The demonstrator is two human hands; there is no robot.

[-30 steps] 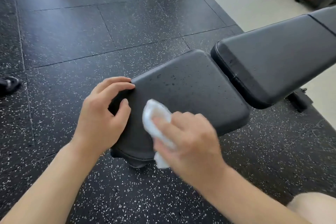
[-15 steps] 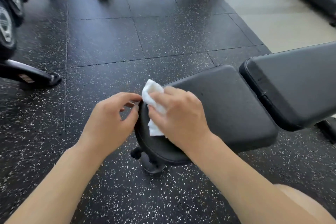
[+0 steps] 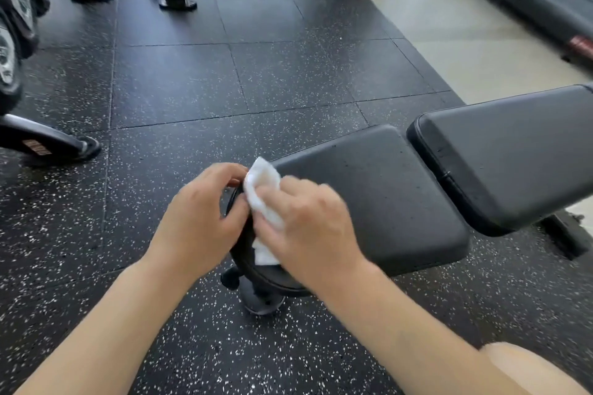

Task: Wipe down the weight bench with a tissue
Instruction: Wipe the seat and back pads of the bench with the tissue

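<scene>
No text, brand or number can be read with certainty. A small label with pale, blurred lettering is seen on the black equipment foot [image 3: 48,143] at the left edge of the floor, but its characters cannot be made out. A red label [image 3: 581,42] is carried by the dark machine base at the far right, and its markings are too smeared to be read. Faint markings are borne by the round weight plates [image 3: 9,51] at the far left, and none of them is legible. No lettering is shown on the worktop pads [image 3: 378,196].
</scene>
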